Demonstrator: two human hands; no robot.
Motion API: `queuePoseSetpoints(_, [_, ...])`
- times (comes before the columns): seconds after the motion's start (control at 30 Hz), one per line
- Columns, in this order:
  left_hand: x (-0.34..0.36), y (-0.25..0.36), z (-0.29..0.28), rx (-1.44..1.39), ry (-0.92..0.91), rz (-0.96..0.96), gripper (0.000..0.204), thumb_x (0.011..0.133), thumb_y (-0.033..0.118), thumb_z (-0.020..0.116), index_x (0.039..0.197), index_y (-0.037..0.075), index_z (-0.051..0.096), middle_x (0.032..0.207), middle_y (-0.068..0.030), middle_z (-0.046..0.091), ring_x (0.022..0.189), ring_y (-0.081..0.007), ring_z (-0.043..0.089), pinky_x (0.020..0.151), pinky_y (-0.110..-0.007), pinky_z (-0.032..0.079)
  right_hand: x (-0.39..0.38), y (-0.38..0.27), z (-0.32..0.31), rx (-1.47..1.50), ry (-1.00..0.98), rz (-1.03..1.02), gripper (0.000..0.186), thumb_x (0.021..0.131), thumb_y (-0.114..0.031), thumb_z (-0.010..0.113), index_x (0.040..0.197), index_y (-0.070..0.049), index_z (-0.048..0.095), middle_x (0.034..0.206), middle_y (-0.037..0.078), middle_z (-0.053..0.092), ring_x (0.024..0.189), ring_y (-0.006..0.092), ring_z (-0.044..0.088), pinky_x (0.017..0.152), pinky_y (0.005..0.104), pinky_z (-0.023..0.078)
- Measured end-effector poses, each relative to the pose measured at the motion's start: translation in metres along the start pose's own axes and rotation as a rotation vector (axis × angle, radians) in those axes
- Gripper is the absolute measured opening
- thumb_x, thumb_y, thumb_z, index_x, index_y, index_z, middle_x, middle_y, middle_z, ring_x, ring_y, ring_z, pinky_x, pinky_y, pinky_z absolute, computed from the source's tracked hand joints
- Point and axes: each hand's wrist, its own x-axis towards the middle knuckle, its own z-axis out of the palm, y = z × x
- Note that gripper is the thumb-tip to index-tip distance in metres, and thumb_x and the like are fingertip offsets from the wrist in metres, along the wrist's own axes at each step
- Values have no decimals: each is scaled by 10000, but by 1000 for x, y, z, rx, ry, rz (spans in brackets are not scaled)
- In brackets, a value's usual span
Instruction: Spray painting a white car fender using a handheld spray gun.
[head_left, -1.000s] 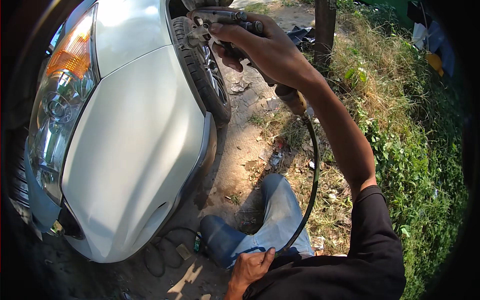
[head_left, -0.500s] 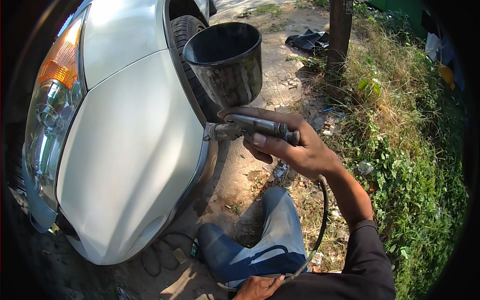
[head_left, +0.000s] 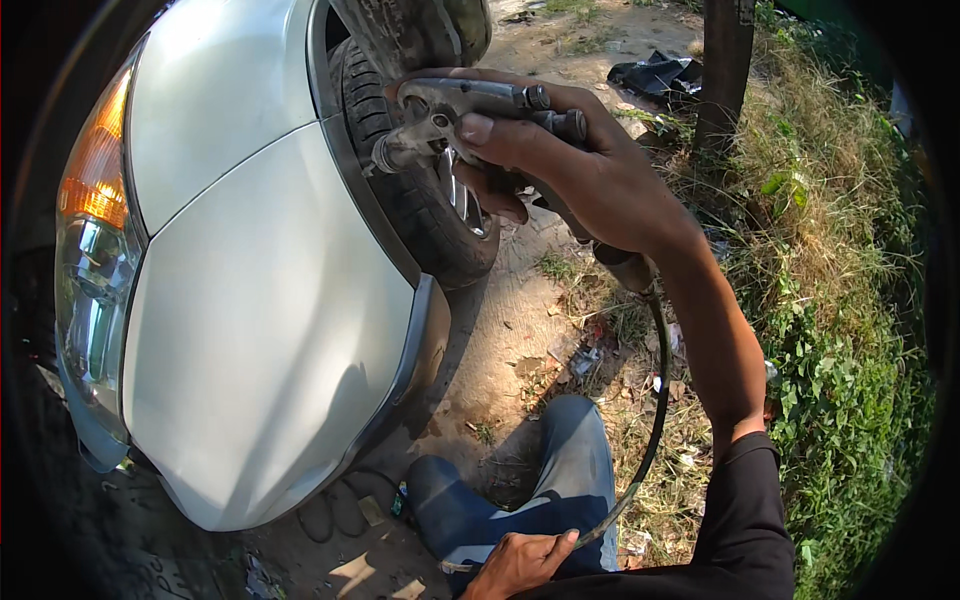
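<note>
My right hand [head_left: 600,170] is closed around a metal spray gun [head_left: 468,97], fingers wrapped over its body and handle. On top of the gun sits a dark, paint-stained cup [head_left: 425,35], cut off by the upper edge. The nozzle points left, toward the silver-white car bumper [head_left: 260,340], apart from it in the picture. A dark air hose [head_left: 657,425] runs from the gun's handle down to my left hand [head_left: 520,565], whose fingers are closed on it near my lap. No spray can be made out.
An orange and clear headlight [head_left: 90,215] borders the bumper on the left. Behind the gun stands the front tyre [head_left: 405,190]. A dark post [head_left: 725,75], a black sheet [head_left: 655,77] and weeds [head_left: 840,330] lie to the right. Looped hose [head_left: 345,510] rests on the ground.
My right hand has carried the spray gun farther up, so the cup now leaves the frame and the gun's handle end shows. My left hand has come slightly more into view, still on the hose.
</note>
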Motion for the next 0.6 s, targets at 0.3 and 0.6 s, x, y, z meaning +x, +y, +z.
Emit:
queuePoseSetpoints(0.3, [9,3,-3,-90,18,-136,231,993,193,618,884,-5,671,629,-138,611,535,-314,632,480,-424,471,5,-4,-6,-73,74,-94,319,1041,-308,627,947,-5,656,722,59,614,555,103,533,501,294,398])
queuePoseSetpoints(0.6, [-10,5,18,-170,-60,-65,150,973,122,619,1010,27,729,730,-156,679,602,-333,672,513,-438,492,-62,0,13,51,-46,163,484,1027,-265,647,1472,-88,574,803,4,674,696,56,596,629,259,499])
